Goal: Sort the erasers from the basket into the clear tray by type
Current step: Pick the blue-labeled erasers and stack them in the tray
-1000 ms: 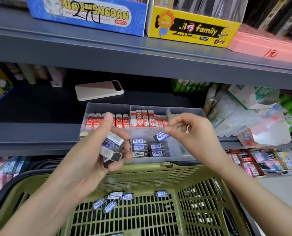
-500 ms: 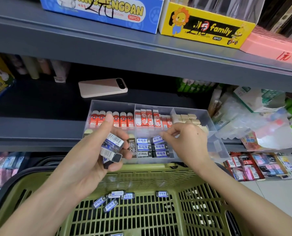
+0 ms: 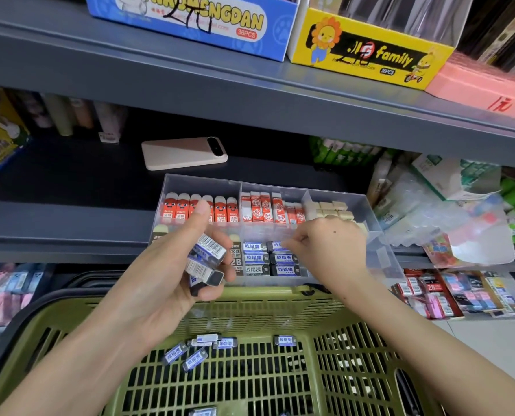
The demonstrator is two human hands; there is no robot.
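Right hand [image 3: 325, 250] pinches a blue eraser [image 3: 275, 245]: seat it flat beside matching ones [image 3: 256, 247] in the tray [image 3: 202, 184]; left hand [image 3: 166, 280] grips spares [image 3: 209, 250].

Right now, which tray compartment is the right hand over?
The front middle compartment, under the right hand: the only one holding blue erasers.
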